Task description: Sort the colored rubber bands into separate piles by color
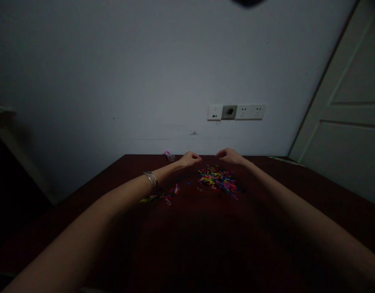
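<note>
My left hand (191, 158) is just above the far part of the dark red table, its fingers curled and tips drawn together. Facing it across a small gap, my right hand (230, 156) has its thumb and fingers bent into a pinch. Whatever sits in either pinch is too small and dark to make out. Below and between the hands lies a pile of small colourful loop-shaped plastic clips (218, 179), in yellow, pink, blue, red and other colours. A looser row of similar clips (156, 198) lies beside my left forearm, which wears silvery bracelets (151, 179).
A small clear and pink object (169, 156) lies at the table's back edge, near the wall (163, 81). Sockets and switches (236, 112) are set in the wall above the table (187, 236). A pale panelled door (343, 101) stands at the right.
</note>
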### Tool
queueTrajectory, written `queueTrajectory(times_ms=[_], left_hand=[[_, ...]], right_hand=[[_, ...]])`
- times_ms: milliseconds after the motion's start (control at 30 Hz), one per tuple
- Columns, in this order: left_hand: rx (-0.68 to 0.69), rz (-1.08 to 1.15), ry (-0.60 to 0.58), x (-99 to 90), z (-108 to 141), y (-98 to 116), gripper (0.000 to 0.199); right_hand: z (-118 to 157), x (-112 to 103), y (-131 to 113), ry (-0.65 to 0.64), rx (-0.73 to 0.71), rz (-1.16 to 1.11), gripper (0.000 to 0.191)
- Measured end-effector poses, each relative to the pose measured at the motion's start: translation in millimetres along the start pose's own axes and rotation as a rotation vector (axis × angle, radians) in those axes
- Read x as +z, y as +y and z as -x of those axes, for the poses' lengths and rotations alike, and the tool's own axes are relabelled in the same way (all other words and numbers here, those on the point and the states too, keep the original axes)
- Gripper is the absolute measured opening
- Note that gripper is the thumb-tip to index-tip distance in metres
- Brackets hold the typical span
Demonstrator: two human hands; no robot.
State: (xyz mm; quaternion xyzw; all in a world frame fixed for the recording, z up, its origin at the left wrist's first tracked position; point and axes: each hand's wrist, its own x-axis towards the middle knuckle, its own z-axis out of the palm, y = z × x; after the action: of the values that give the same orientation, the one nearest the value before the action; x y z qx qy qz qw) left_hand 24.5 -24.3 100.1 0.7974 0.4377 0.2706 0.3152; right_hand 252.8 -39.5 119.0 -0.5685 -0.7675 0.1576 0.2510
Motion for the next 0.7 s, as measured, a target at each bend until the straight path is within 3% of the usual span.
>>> queueTrajectory(times_ms=[100, 233, 367, 433, 567, 700], left_hand=[[-0.007, -0.043, 0.023, -14.1, 3, -13, 0.028], [-0.058, -0.319, 0.061, -43.1, 12, -41, 0.025], [-0.193, -0.701, -0.066, -72.8, 34, -77, 0.024], [-0.299, -0.818, -0.149, -84.0, 46, -94, 0.022], [-0.35, -0.854, -0.178, -97.3, 66, -115, 0.018], [-0.321, -0.706, -0.119, -95.7, 77, -117, 0.02]], right_hand=[[8, 11, -20, -0.029, -0.057, 0.075, 0.031], [28, 40, -54, -0.146, -0.243, 0.097, 0.037], [48, 78, -79, -0.294, -0.364, 0.091, 0.044], [52, 94, -83, -0.306, -0.388, 0.124, 0.043], [45, 113, -78, -0.248, -0.369, 0.269, 0.037], [27, 126, -76, -0.263, -0.306, 0.255, 0.037]])
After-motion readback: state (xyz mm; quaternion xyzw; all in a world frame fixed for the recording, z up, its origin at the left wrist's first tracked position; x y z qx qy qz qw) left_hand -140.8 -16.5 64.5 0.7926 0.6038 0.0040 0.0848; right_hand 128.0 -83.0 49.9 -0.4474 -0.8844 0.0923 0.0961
